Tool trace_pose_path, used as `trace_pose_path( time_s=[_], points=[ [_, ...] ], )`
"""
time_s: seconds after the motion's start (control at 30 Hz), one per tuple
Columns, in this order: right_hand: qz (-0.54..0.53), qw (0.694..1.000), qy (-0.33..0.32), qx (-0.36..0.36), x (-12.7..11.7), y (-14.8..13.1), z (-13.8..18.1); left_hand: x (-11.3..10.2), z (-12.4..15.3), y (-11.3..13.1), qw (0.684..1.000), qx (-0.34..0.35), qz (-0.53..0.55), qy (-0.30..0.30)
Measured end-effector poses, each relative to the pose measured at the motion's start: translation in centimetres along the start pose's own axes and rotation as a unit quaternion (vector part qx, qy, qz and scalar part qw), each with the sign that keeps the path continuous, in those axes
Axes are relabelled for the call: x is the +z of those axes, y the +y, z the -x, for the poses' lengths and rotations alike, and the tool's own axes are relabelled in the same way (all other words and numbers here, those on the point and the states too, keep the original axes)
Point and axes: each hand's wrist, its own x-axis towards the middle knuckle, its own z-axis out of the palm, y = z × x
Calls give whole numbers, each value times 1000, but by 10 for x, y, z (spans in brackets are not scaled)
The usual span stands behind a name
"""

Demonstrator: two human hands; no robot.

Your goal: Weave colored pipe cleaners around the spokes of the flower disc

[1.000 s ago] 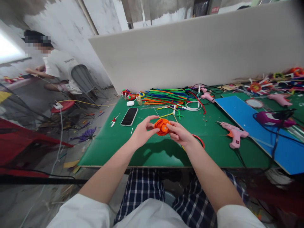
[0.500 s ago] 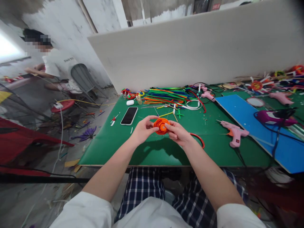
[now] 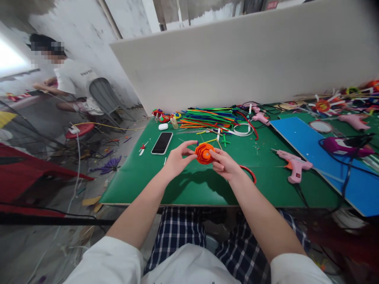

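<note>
An orange rosette [image 3: 203, 153], made of layered rings like a flower, is held above the green table [image 3: 136, 177]. My right hand [image 3: 224, 162] pinches its right side between thumb and fingers. At the rosette's left edge, my left hand [image 3: 180, 156] has its thumb and forefinger spread apart; whether the fingertips touch the edge is hard to tell. Behind the hands lies a pile of coloured pipe cleaners [image 3: 207, 118], with a green cross-shaped piece [image 3: 225, 140] in front of it. A red curved piece [image 3: 249, 173] rests just right of my right hand.
A phone [image 3: 162, 142] and a white case [image 3: 162, 126] lie to the left. Right of my hands are a pink glue gun [image 3: 294, 165] with its cord and a blue board [image 3: 314, 146]. A partition [image 3: 237, 63] closes the back. A person [image 3: 74, 79] sits far left.
My left fingers have opened away from the rosette's left side. The rosette has tilted to show more of its face and moved slightly up and right in my right hand.
</note>
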Motion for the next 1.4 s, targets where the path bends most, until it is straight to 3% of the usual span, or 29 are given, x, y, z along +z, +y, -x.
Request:
trace_pose_path(
  time_s=[0.1, 0.17, 0.3, 0.4, 0.63, 0.93, 1.2, 1.4],
  points=[
    [-58, 998, 13, -5, -4, -3, -1, 4, 8, 1, 982, 27, -84, 168],
    [-92, 996, 12, 4, -5, -4, -1, 11, 13, 2, 973, 10, -86, 215],
    [-111, 994, 1, 24, -2, -2, -1, 29, 11, 0, 990, -30, 47, 131],
    [-98, 995, 1, 12, -1, 1, -1, 37, 4, -3, 984, -49, 151, 82],
    [-91, 996, 1, -3, -1, 2, -2, 37, 1, -5, 959, -52, 276, 32],
    [-80, 996, 27, -22, -2, 5, -5, 42, -5, -11, 954, -71, 288, 49],
    [-103, 994, 27, -16, -1, 5, -4, 34, -6, -14, 948, -69, 311, -22],
    [-76, 996, 33, -28, -1, 5, -4, 36, -8, -13, 956, -72, 284, -24]
  ],
)
